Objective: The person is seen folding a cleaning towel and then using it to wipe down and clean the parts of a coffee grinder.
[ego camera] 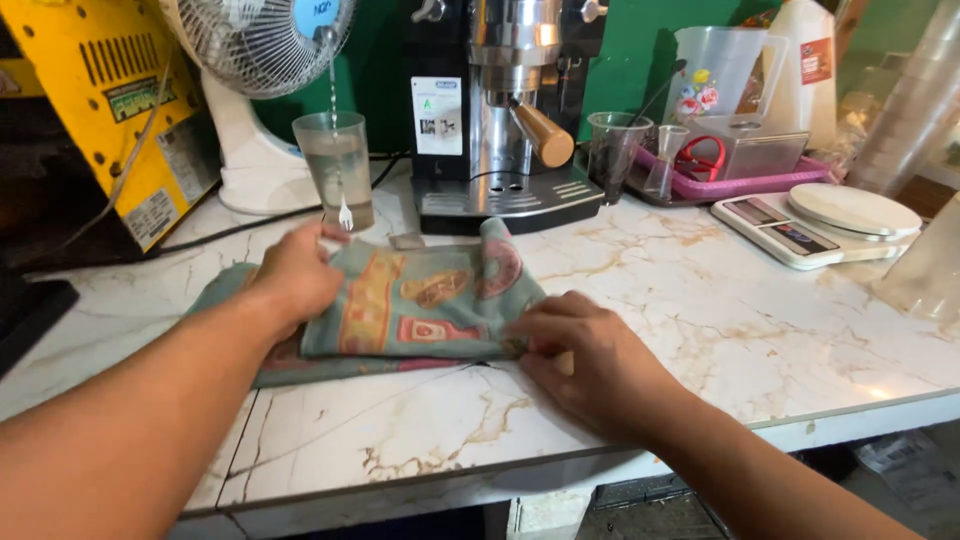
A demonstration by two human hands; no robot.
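Nearest the camera, two bare forearms reach in over the white marble-patterned countertop (700,320) — both hands are already on the cloth. The right hand (585,355) sits closest, fingers curled down and pinching the near right corner of the folded teal cloth with orange and red printed panels (420,305). The left hand (295,275) is a little farther in, clenched on the cloth's left end, gripping a fold near its far edge.

The cloth lies flat on the counter directly between the two hands, its long axis running left to right across the view, and a flap at its far right end stands curled up. So the right hand has the near edge, the left hand the far side — the fold line stretches between them.

Just behind the cloth stands a clear plastic cup of water with a small white fork leaning in it (337,170), close to the left hand. Beside it, the black and chrome espresso machine with a wooden-handled portafilter (505,110). Farther right, a white digital kitchen scale (815,220) and a pink plastic tray (735,187) holding a metal tin and red scissors. At the back left, a white desk fan (262,60) and a yellow metal machine casing (110,100).
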